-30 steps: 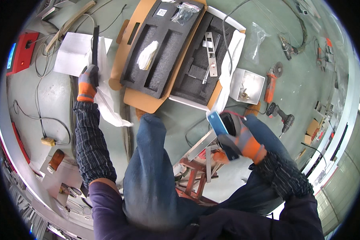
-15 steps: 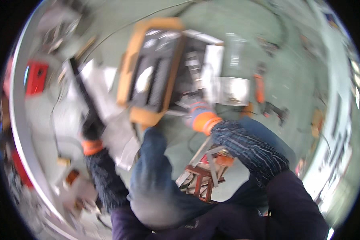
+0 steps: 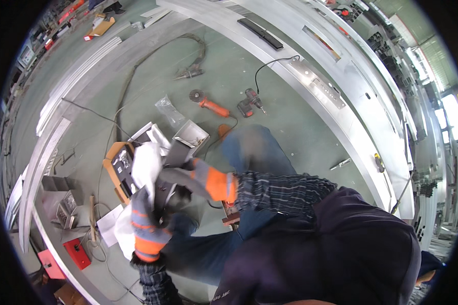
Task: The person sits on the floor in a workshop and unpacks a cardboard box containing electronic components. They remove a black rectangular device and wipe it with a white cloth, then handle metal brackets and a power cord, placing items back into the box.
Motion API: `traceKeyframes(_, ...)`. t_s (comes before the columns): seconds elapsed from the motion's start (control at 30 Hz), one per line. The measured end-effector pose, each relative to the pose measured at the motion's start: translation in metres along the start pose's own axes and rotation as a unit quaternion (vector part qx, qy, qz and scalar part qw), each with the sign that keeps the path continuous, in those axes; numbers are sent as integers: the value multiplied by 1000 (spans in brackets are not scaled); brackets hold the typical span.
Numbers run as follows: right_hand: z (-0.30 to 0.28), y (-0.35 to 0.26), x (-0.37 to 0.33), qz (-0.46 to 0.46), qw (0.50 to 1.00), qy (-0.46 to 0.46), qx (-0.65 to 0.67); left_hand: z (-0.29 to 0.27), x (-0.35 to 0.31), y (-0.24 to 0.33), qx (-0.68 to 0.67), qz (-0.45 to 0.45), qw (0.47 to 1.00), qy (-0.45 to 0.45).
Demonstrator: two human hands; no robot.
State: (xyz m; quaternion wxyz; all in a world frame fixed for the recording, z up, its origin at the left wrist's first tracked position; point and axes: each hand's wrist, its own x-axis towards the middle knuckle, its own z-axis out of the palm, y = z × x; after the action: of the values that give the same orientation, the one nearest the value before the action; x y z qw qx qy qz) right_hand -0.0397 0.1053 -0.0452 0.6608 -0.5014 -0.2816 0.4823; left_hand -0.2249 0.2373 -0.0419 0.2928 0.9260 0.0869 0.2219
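Observation:
Both my hands wear grey and orange gloves and meet in front of me at the left of centre. My left hand (image 3: 146, 226) is closed around the lower end of a long black bar (image 3: 175, 152). A white plastic wrap (image 3: 145, 165) hangs loosely around the bar. My right hand (image 3: 185, 177) grips the same bar higher up, its fingers folded over the dark metal. Motion blur hides the fingertips. My blue trouser legs are below the hands.
On the green floor lie an open cardboard case with black foam (image 3: 118, 162), a small white box (image 3: 191, 134), an orange angle grinder (image 3: 208, 104), a cordless drill (image 3: 249, 104), a clear plastic bag (image 3: 168, 109), cables and a red device (image 3: 76, 252). Long aluminium rails (image 3: 310, 86) run across the far side.
The view has swung widely. My right hand no longer holds the blue flat object and has joined my left hand on the black bar, which is now lifted close to my body.

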Motion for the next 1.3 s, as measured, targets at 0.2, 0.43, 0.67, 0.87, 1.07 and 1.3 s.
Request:
traceKeyframes(0.2, -21, -36, -85, -18, 992, 69, -105, 25, -6, 84, -91, -56, 994, 6)
traceKeyframes(0.43, -34, -50, -124, -274, 823, -5, -498, 26, -14, 121, -382, -243, 886, 94)
traceKeyframes(0.67, -44, -21, -131, -418, 696, -53, -581, 42, 2, 118, -292, -214, 926, 107)
traceKeyframes(0.87, -52, -6, -135, -322, 757, -64, -565, 37, -8, 127, -317, -273, 905, 71)
traceKeyframes(1.07, -64, -4, -141, -293, 770, -70, -562, 28, -32, 135, -310, -336, 885, 89)
traceKeyframes(1.3, -60, 0, -142, -295, 770, -79, -560, 34, -46, 154, -307, -375, 873, 57)
